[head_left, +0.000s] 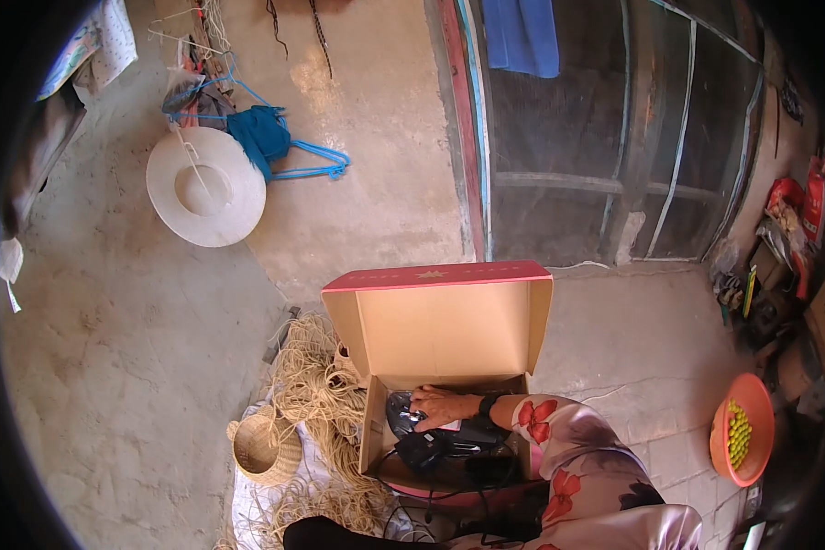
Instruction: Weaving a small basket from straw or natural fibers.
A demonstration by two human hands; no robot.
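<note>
An open cardboard box stands in front of me, its red-edged lid raised at the far side. Inside it lie black items, some wrapped in shiny plastic, with a small black block and dark cables at the near side. My right hand reaches into the box from the right, a dark band on its wrist. Its fingers curl down over a black, shiny thing at the far left inside; what exactly they grip is too small to name. My left hand is not in view.
Left of the box lie tangled straw-coloured cords and a small woven basket on a white sheet. An orange bowl of yellow-green fruit stands at the right. A pale hat hangs on the wall, left of a screen door.
</note>
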